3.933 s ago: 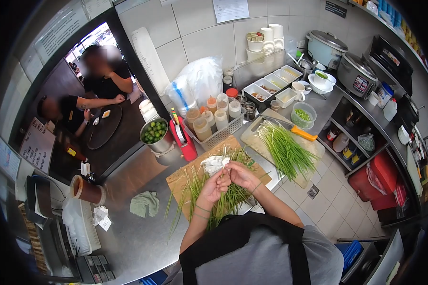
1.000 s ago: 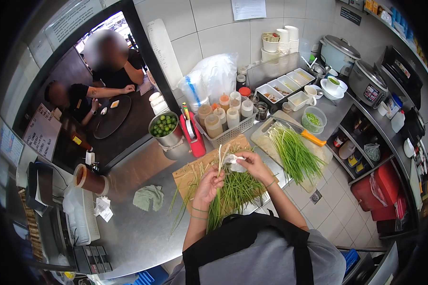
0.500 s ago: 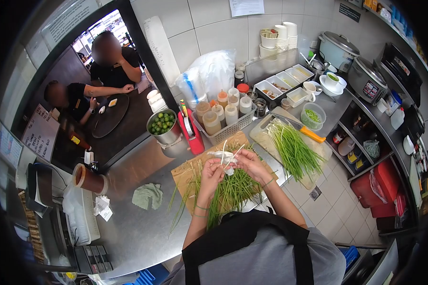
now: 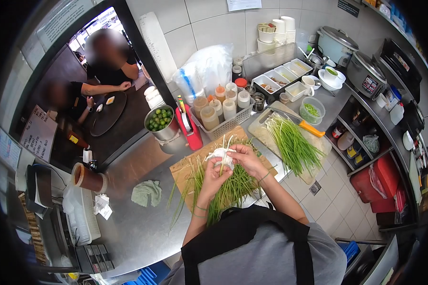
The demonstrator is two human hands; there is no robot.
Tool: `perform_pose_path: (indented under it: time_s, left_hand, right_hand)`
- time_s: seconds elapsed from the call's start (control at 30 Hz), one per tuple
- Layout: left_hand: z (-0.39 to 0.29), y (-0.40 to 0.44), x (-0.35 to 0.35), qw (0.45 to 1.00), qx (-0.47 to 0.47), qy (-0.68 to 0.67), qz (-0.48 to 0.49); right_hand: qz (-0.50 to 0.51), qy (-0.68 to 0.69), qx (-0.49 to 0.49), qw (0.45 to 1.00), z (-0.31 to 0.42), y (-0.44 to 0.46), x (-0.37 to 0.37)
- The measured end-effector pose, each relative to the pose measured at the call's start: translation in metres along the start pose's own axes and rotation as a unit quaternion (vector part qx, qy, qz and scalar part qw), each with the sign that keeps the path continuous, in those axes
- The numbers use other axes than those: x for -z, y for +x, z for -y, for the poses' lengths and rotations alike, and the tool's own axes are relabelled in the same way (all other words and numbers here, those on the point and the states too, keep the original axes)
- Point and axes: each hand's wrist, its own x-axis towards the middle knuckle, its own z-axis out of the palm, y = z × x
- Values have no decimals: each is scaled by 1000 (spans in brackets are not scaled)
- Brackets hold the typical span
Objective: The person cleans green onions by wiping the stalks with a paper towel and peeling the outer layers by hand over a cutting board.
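Observation:
My left hand [image 4: 216,179] is closed in a pinch around the pale lower stalks of spring onions. My right hand [image 4: 247,160] pinches at the same white ends [image 4: 227,142], just beside the left. A crumpled white piece [image 4: 218,153] shows behind the fingers; its kind is unclear. Beneath both hands, a loose pile of spring onions [image 4: 233,194] lies on brown paper [image 4: 181,167], long green leaves trailing toward me. To the right, a neater bunch of spring onions [image 4: 295,148] rests on a cutting board [image 4: 257,129] with an orange-handled knife [image 4: 313,129].
Behind the paper stand a basket of squeeze bottles [image 4: 221,130], a red tape dispenser [image 4: 189,129] and a pot of small green limes [image 4: 160,121]. A green cloth [image 4: 146,193] lies on the steel counter [image 4: 128,223]. Two people are beyond the window opening.
Both hands have come closer together at the white ends, with the right hand moving slightly up and left. The view has shifted a little.

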Motion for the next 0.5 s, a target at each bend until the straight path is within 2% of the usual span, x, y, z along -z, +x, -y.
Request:
perform_pose_path:
  time_s: [0.07,0.17,0.27,0.37,0.5]
  left_hand:
    - [6,0,3,999,-24,14,-22]
    - [11,2,14,999,28,6,-31]
    - [2,-2,7,998,39,-44,-30]
    - [-9,-6,3,982,96,-150,-59]
    - [-1,-7,8,982,106,-135,-78]
  right_hand:
    - [-4,-9,-3,1000,-1,1,0]
    - [-22,-19,9,1000,-2,2,-1]
    - [-41,-46,16,998,2,3,-3]
    - [-37,-64,23,997,7,3,-3]
    - [-36,-91,41,994,15,2,-7]
